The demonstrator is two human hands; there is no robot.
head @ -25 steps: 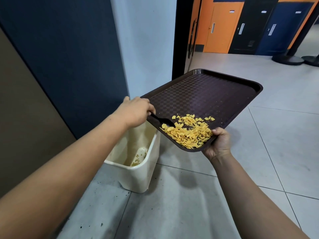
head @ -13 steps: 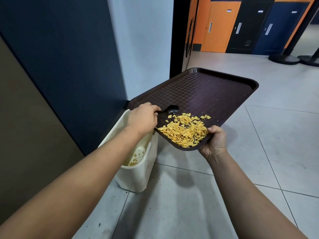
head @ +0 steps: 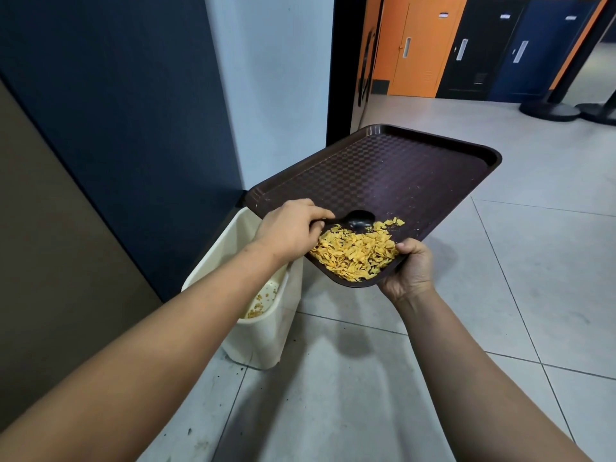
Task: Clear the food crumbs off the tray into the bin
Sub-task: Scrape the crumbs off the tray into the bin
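Observation:
A dark brown tray (head: 383,175) is tilted down toward me, its left side over the cream bin (head: 266,331). A heap of yellow crumbs (head: 355,253) lies in the tray's near corner. My right hand (head: 408,270) grips that corner from below, thumb on the rim. My left hand (head: 290,228) holds a black spoon (head: 358,220) by the handle; its bowl rests on the tray at the far edge of the crumbs. Some crumbs lie inside the bin.
The bin stands on a grey tiled floor against a dark blue wall (head: 116,95). A black door frame (head: 343,68) is behind the tray. Orange and dark doors and black stand bases (head: 550,111) are far back right.
The spoon has moved from the crumbs' left edge up to their far side. The tray has shifted left, further over the bin, and the heap sits tighter in the near corner.

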